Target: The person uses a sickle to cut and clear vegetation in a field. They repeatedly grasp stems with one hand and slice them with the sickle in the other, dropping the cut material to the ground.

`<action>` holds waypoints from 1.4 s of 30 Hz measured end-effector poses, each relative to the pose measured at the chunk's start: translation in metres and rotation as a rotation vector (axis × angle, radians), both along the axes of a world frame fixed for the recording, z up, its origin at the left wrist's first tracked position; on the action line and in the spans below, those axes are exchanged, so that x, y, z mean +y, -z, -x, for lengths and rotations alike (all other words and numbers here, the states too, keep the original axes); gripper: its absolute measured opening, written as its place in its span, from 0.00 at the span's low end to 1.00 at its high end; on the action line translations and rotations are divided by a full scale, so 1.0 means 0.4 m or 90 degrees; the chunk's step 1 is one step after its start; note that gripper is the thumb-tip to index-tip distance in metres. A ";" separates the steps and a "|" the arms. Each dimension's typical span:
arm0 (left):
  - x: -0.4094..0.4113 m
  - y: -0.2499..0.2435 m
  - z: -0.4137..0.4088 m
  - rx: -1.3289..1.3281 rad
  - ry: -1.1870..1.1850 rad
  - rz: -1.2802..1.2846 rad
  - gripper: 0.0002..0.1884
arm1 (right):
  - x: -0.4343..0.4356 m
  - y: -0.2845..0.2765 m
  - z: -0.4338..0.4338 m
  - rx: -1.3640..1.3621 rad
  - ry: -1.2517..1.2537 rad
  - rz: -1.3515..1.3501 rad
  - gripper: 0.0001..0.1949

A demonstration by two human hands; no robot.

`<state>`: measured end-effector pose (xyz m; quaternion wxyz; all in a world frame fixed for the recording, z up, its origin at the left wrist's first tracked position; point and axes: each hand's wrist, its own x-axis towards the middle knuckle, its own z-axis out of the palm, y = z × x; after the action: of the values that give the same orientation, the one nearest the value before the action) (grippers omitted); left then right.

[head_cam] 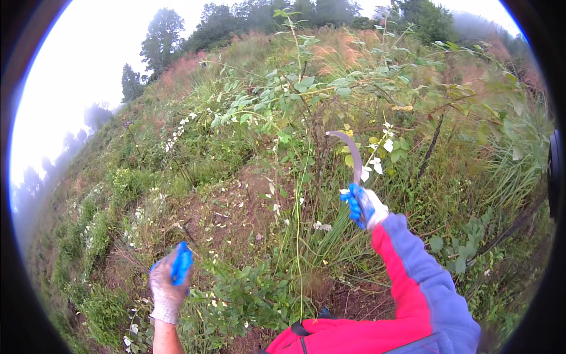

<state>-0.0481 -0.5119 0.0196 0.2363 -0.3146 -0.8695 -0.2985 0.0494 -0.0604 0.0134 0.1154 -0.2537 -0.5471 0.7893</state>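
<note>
My right hand (363, 207), in a white glove with blue-coated fingers, grips a sickle. Its curved blade (352, 152) rises from the fist and hooks over to the left, in front of leafy bramble-like stems (316, 124). At lower left, my left hand (171, 275) wears a soiled glove of the same kind, with the fingers curled. A thin dark twig (187, 232) shows just beyond its fingertips; whether the hand holds it I cannot tell. One long green stem (298, 230) runs vertically between the two hands, down to my red jacket (349, 338).
Bare brown soil (234, 208) with scattered leaves lies ahead, left of centre. Arching leafy canes (353, 84) spread across the upper right. Tall grass (524, 163) grows at right, and a low green shrub (261, 287) stands before me. The hillside falls away to the left; trees (161, 40) line the top.
</note>
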 end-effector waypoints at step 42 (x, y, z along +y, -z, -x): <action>0.960 -0.573 0.300 0.360 -0.215 0.444 0.24 | 0.188 -0.145 -0.018 0.304 -0.277 0.087 0.19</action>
<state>-0.1682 -0.1277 0.2489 0.3889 -0.2987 -0.8583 0.1509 0.0568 0.0146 0.0715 0.0516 0.0542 -0.4915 0.8677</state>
